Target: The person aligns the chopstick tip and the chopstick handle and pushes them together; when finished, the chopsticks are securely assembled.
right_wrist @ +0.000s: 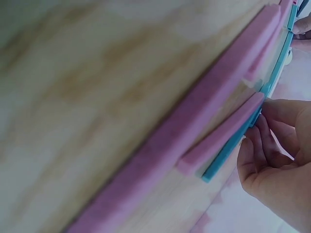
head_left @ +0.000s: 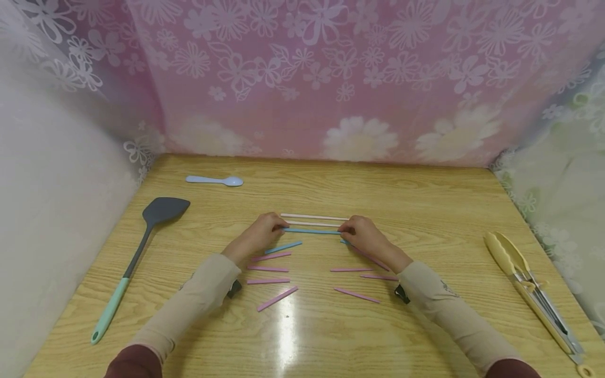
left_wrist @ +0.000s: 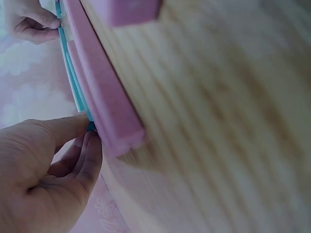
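A long blue stick (head_left: 312, 231) lies crosswise at the middle of the table. Its left end is pinched by my left hand (head_left: 257, 234), thumb against fingertips, as the left wrist view shows up close. At the other end my right hand (head_left: 369, 239) pinches the same stick. Just behind it lie two white sticks (head_left: 314, 216), their right ends partly covered by the right hand. A short blue stick (head_left: 283, 247) rests slanted near the left hand. Another short blue stick (right_wrist: 218, 162) shows below the right fingertips in the right wrist view, beside a pink stick (right_wrist: 226, 131).
Several pink sticks (head_left: 268, 281) lie left of centre, and more pink sticks (head_left: 356, 295) lie on the right. A spatula (head_left: 163, 210) and a pale blue spoon (head_left: 215, 180) are at the left; yellow tongs (head_left: 534, 294) lie at the right. Floral curtains (head_left: 302, 105) surround the table.
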Demonstrator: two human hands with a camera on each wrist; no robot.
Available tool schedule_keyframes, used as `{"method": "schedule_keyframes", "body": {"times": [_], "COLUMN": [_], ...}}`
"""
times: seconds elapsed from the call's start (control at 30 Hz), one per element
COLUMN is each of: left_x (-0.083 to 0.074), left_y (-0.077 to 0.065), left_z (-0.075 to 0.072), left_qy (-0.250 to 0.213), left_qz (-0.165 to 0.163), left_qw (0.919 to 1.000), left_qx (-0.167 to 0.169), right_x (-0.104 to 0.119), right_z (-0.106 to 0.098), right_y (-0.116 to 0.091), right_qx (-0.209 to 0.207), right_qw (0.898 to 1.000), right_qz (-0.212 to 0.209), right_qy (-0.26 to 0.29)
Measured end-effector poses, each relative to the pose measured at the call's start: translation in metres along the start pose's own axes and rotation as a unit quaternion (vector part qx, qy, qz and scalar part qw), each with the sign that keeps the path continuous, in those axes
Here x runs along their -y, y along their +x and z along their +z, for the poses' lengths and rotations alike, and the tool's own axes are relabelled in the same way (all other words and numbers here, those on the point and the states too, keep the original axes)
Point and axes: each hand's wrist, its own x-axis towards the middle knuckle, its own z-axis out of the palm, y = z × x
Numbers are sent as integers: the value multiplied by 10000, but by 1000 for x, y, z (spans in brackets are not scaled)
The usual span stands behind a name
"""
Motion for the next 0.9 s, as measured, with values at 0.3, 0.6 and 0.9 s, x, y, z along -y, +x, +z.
{"method": "schedule_keyframes", "body": {"times": [0.3, 0.6, 0.9], "left_x": [2, 4, 6], "left_y": [-7, -20, -35], "left_z": [-4, -8, -5], "left_qy": [-204, -378, -740], "left_qz": [-120, -59, -288], "left_qw": [9997, 9991, 9968], "left_qx": [-21, -174, 63], "right_x": [-1, -9, -16], "right_z": [-6, -13, -20], "right_y": [-9, -19, -32], "right_qx": [-114, -481, -355], "right_qw": [9990, 9974, 9949], "right_qz": [113, 152, 667], "right_qy": [420, 512, 672]}}
